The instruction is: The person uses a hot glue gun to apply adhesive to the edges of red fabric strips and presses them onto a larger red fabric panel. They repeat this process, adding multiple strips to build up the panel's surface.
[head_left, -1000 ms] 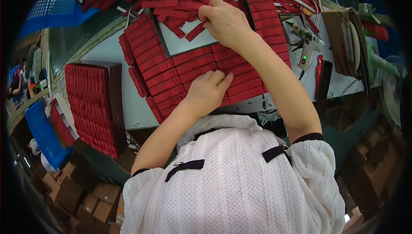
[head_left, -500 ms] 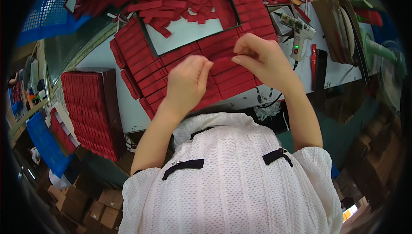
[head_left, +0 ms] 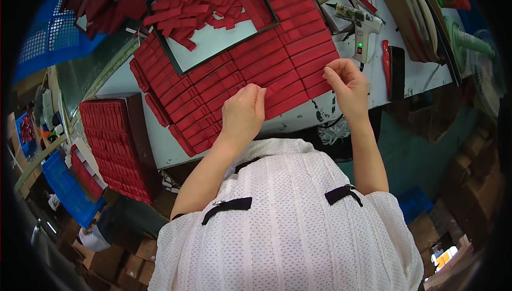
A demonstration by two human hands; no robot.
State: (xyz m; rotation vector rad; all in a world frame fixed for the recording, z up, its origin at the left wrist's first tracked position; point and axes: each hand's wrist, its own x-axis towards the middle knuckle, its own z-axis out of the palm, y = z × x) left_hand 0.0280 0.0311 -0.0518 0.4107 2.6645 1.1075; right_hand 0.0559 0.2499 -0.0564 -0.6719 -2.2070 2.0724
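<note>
Rows of folded red ribbon-like strips (head_left: 213,85) lie side by side in a wide block on the white table in front of me. Over the near middle of the block, my left hand (head_left: 244,112) is closed, thumb against fingers. A short loose red strip (head_left: 275,86) extends from its fingertips, lying across the rows. My right hand (head_left: 349,85) is at the block's right edge, thumb and forefinger pinched together; whatever is between them is too small to make out. A dark-rimmed tray (head_left: 224,48) with a pile of loose red strips (head_left: 200,8) rests on the far rows.
A glue gun (head_left: 360,27) with a lit green light stands right of the rows. Beyond it are a red-handled tool (head_left: 386,67), a dark flat object (head_left: 396,75) and a cardboard holder (head_left: 408,16). A red-covered box (head_left: 109,144) stands at the left, below a blue crate (head_left: 53,40).
My right hand has moved right and nearer to me, widening the gap between my hands. The left hand has shifted slightly nearer. The whole view has shifted a little.
</note>
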